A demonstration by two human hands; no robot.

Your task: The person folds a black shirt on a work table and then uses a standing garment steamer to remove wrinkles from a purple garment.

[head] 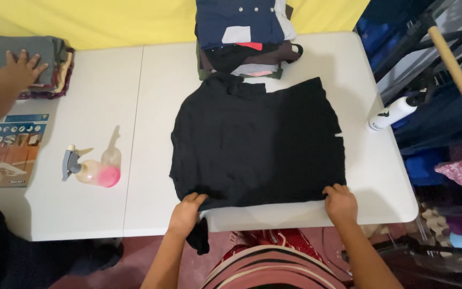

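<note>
A person's two bare hands work a black garment [258,142] spread flat across the middle of a white folding table [108,96]. The left hand [186,210], at lower centre of the frame, pinches the garment's near-left corner, fingers curled over the cloth; the right hand [340,201], at lower right, presses fingers down on the near-right hem, though whether it grips or merely rests is hard to tell from this angle. A strip of the black cloth hangs off the table's near edge below the left hand, and its weight could drag that corner out of line or pull the piece askew if the pinch loosens. Just beyond the garment's far edge, a stack of folded clothes [244,32] sits at top centre, near enough to catch or topple if the fabric is swung upward. A spray bottle [92,170] of pink liquid lies on its side at left. At upper left, another person's hand [20,69] rests on a second folded pile [44,61].
</note>
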